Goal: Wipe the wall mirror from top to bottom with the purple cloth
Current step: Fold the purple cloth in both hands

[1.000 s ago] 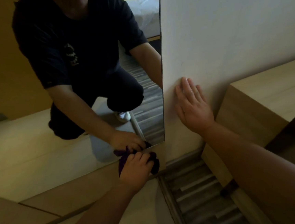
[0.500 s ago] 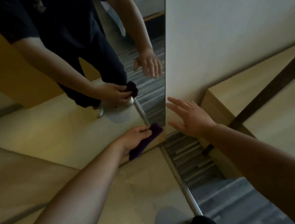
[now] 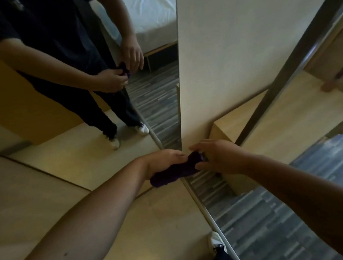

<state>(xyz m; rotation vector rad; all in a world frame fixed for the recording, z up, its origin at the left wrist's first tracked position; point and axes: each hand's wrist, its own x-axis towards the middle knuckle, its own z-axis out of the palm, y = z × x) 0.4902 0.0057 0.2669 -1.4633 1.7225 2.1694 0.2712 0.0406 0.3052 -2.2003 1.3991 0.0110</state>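
The wall mirror [image 3: 159, 93] fills the upper left of the view and reflects a standing person in dark clothes and white shoes. In front of its lower right corner, away from the glass, I hold the bunched purple cloth [image 3: 176, 170] between both hands. My left hand [image 3: 161, 160] grips the cloth's left part from above. My right hand [image 3: 216, 157] pinches its right end with thumb and fingers. The reflection shows the same two hands on the cloth.
A white wall panel [image 3: 232, 52] stands to the right of the mirror. A light wooden bench or low cabinet [image 3: 269, 125] sits against it at the right. A metal floor strip [image 3: 211, 215] divides beige floor from grey striped carpet. My shoe [image 3: 216, 241] is near the strip.
I rose from a crouch to standing. My left hand lifted the cloth off the mirror's bottom edge. My right hand left the wall and came over to take the cloth's end.
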